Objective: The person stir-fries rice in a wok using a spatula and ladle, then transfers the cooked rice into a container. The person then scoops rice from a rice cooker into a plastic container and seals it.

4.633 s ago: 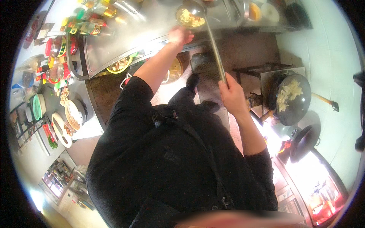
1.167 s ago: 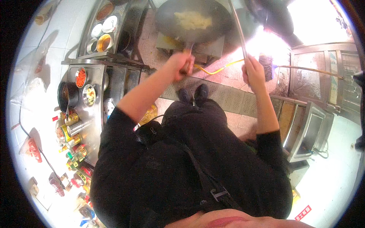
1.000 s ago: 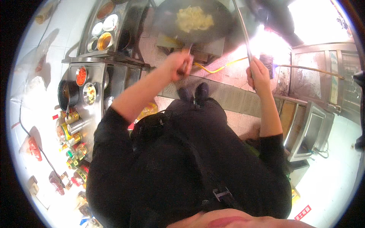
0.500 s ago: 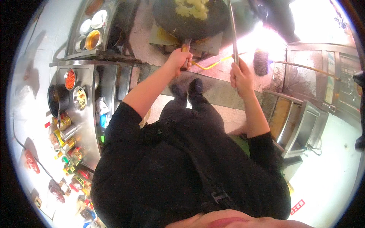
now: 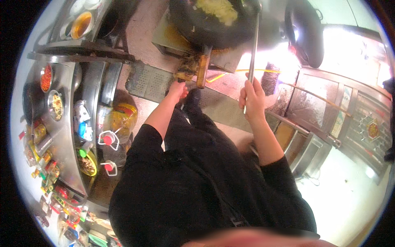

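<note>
A dark wok (image 5: 197, 31) sits on the stove ahead, holding pale yellow-green pieces of food (image 5: 220, 11). Its wooden handle (image 5: 203, 71) points toward me, with no hand on it. Just left of that handle, my left hand (image 5: 178, 91) is closed beside a brownish, grimy object (image 5: 187, 68) at the stove's front; what the fingers hold is hidden. In my right hand (image 5: 253, 96) is a long-handled metal cooking utensil (image 5: 254, 45), gripped near its lower end. It reaches up to the wok's right rim, where its head is not clear.
At left, a steel counter (image 5: 66, 140) bears a bowl of red pieces (image 5: 46, 78), a bowl of pale chopped food (image 5: 55, 105) and several bottles. Orange liquid fills a pot (image 5: 81, 25) beyond. A yellow hose (image 5: 247, 71) and a brush (image 5: 270, 80) lie right of the stove.
My left hand has let go of the wok handle and moved left and down. My right hand still grips the utensil. The view has shifted, showing more of the shelves at left.
</note>
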